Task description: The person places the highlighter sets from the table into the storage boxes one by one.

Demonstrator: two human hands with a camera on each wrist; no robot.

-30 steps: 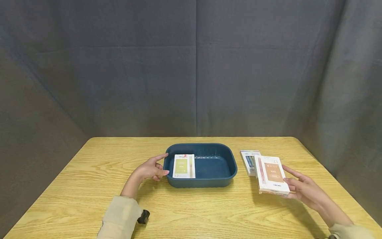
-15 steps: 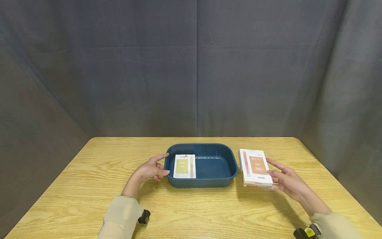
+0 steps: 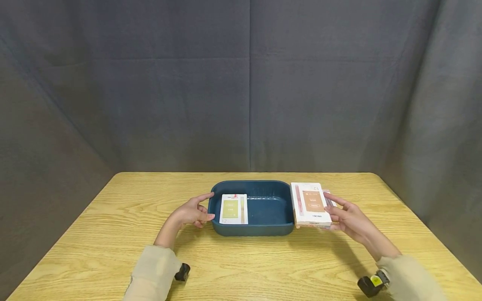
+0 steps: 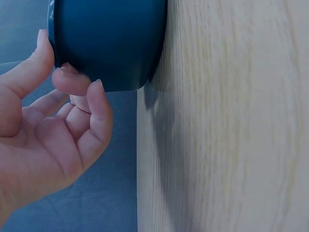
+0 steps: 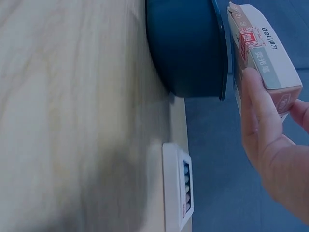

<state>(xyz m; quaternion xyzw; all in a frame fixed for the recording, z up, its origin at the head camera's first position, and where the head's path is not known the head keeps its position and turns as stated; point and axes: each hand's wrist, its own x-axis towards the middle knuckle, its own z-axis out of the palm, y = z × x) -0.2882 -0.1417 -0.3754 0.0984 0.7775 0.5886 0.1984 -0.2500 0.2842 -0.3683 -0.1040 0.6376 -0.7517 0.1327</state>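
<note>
My right hand (image 3: 348, 217) grips a white highlighter box (image 3: 311, 202) with an orange label, fingers beneath and thumb at its edge. The box is raised, tilted, and overlaps the right rim of a dark blue oval basin (image 3: 273, 231) in the head view. In the right wrist view, the highlighter box (image 5: 270, 55) is beside the basin's rim, above the table. My left hand (image 3: 192, 212) holds the basin's left end, thumb at the rim and other fingers curled below it in the left wrist view. Inside the basin, at left, lies a white box with a yellow-green label (image 3: 233, 209).
A small white box with a window (image 5: 178, 188), showing several coloured round ends, lies on the table right of the basin; the highlighter box mostly hides it in the head view. The wooden table (image 3: 233, 267) ends at a dark grey curtain (image 3: 188, 104) behind.
My right hand has carried the highlighter box leftward, from above the small windowed box to the basin's right rim. The left hand stays at the basin's left end.
</note>
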